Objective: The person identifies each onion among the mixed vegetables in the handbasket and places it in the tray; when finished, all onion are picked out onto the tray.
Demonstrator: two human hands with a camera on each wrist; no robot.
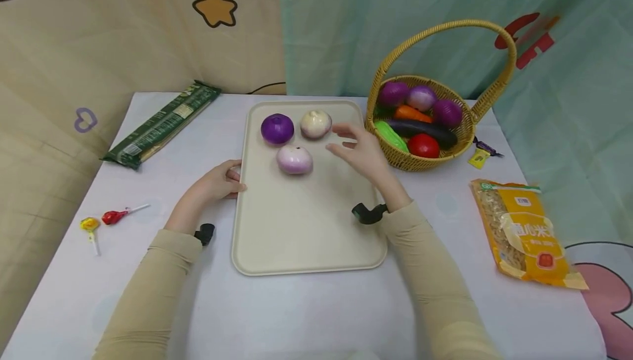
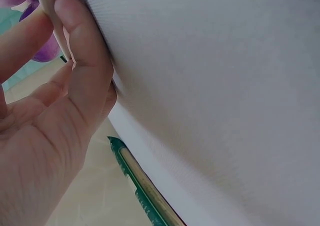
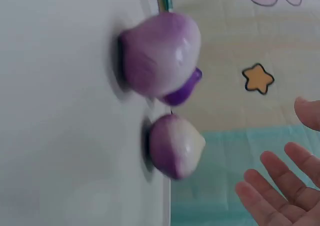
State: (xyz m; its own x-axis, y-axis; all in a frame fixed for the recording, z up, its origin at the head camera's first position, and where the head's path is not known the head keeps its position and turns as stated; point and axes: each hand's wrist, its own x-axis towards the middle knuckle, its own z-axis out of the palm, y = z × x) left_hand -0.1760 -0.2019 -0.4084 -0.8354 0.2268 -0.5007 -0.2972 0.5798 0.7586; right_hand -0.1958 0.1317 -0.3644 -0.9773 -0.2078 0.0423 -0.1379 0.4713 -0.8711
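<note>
A cream tray [image 1: 306, 228] lies on the white table. Three onions sit at its far end: a dark purple one [image 1: 277, 128], a whitish one [image 1: 315, 124] and a pale pink one [image 1: 294, 159]. My left hand [image 1: 236, 178] pinches the tray's left rim; the left wrist view shows the thumb [image 2: 80, 46] pressed on that rim. My right hand [image 1: 346, 140] hovers open with fingers spread, just right of the onions and touching none. In the right wrist view the pale pink onion [image 3: 160, 53] and whitish onion [image 3: 176, 146] lie left of my fingers [image 3: 280, 186].
A wicker basket [image 1: 390, 154] with onions, a carrot, a tomato and other vegetables stands right of the tray. A green pasta packet [image 1: 163, 123] lies at far left, two lollipops [image 1: 116, 215] at near left, and a yellow food bag [image 1: 526, 233] at right.
</note>
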